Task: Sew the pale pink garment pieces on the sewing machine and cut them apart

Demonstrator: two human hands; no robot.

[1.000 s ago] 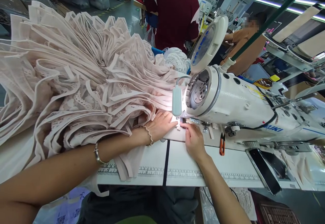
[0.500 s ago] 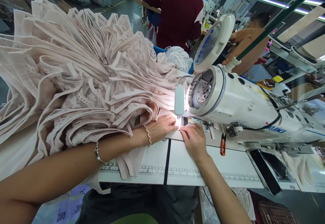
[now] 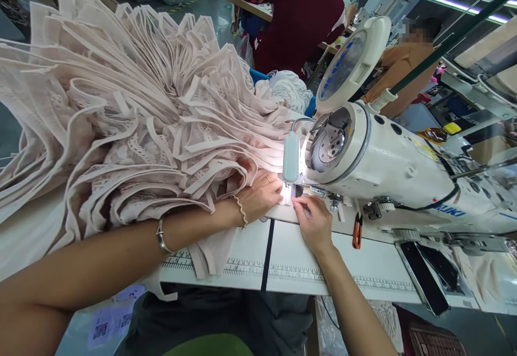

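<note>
Beneath the sewing machine's (image 3: 404, 167) needle area, a small pale fabric piece (image 3: 285, 195) lies under a bright light. My left hand (image 3: 260, 197) is closed on its left side, fingers bent and pressed together. From the right, my right hand (image 3: 315, 224) pinches the fabric's edge between thumb and forefinger. A large heap of beige lace-trimmed garments (image 3: 161, 113) spreads to the left, reaching my left forearm and the machine. The needle itself is hidden behind a grey-green lamp (image 3: 291, 156).
Orange thread snips (image 3: 357, 231) lie right of my right hand. A phone (image 3: 422, 278) rests by the table's front edge, which bears a printed ruler (image 3: 299, 276). Behind stand a person in maroon (image 3: 302, 16) and a person in brown (image 3: 407, 70). White lace (image 3: 291, 91) sits behind the heap.
The view has shifted slightly, moving the scene rightward. My left thumb has drawn in closer to its fingers, leaving more of the fabric piece showing between my hands. The maroon-clad person has shifted posture.
</note>
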